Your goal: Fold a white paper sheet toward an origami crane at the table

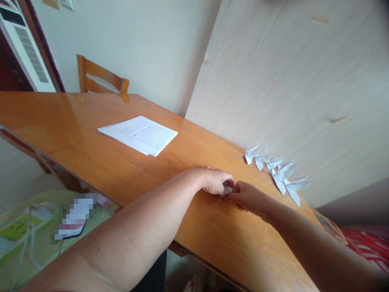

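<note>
Near the middle of the wooden table [194,158], my left hand [216,181] and my right hand [246,196] meet with their fingers closed. Between the fingertips shows a small piece of folded white paper [227,189], mostly hidden by both hands. Its folded shape cannot be made out. To the right of my hands, along the table's far edge, several folded paper birds [281,172] stand in a row, white with print on some of them.
A stack of printed paper sheets [139,136] lies on the table to the left. Behind the table stand a wooden chair [103,77] and a pale wooden panel [273,73]. At lower left, a green surface [100,217] holds a power strip [18,229] with cables and a blurred-out item.
</note>
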The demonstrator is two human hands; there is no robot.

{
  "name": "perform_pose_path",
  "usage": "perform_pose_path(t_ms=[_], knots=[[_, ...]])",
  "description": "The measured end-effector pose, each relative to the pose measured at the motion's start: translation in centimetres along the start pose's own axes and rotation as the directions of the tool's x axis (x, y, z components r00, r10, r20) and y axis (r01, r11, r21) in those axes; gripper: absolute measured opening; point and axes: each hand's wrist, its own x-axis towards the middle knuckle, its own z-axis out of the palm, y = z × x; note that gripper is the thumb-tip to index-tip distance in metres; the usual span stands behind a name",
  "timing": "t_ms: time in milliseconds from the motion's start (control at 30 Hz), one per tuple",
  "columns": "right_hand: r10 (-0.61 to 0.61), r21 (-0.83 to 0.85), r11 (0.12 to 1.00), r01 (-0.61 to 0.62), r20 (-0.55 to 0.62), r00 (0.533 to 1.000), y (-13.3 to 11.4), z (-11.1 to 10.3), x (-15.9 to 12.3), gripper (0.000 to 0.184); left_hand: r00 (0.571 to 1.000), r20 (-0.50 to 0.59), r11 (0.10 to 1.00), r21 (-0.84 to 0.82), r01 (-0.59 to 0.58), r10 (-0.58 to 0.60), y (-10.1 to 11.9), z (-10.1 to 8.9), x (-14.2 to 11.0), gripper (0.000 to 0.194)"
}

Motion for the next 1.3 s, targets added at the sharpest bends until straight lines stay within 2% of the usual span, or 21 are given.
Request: perform_pose_path(t_ms=[233, 467, 667, 1000, 1300], knots=[[0.049, -0.001, 0.999, -0.049, 0.119, 0.992, -1.0, -1.4, -0.1, 0.015, 1.000, -0.004, 0.998, -0.064, -0.023, 0.023, 0.0, -0.2, -0.3, 0.050], [0.083, -0.087, 0.993, -0.077, 0.065, 0.994, 0.6, -2.4, 0.9, 0.019, 0.999, 0.035, 1.000, 0.010, -0.013, 0.013, 0.1, -0.5, -0.3, 0.048], [0.094, -0.132, 0.987, -0.090, 0.024, 0.995, 2.3, -3.3, 0.5, 0.021, 0.998, 0.058, 0.999, 0.036, -0.040, 0.038, 0.2, -0.6, -0.3, 0.048], [0.116, -0.087, 0.990, -0.113, 0.029, 0.993, 4.3, -3.9, 0.1, 0.021, 0.998, 0.046, 0.998, 0.044, -0.053, 0.051, -0.2, -0.2, 0.0, 0.045], [0.126, -0.035, 0.992, -0.124, 0.060, 0.990, 4.8, -4.1, -0.2, 0.020, 0.997, 0.044, 0.997, 0.043, -0.065, 0.063, -0.3, -0.3, -0.1, 0.040]])
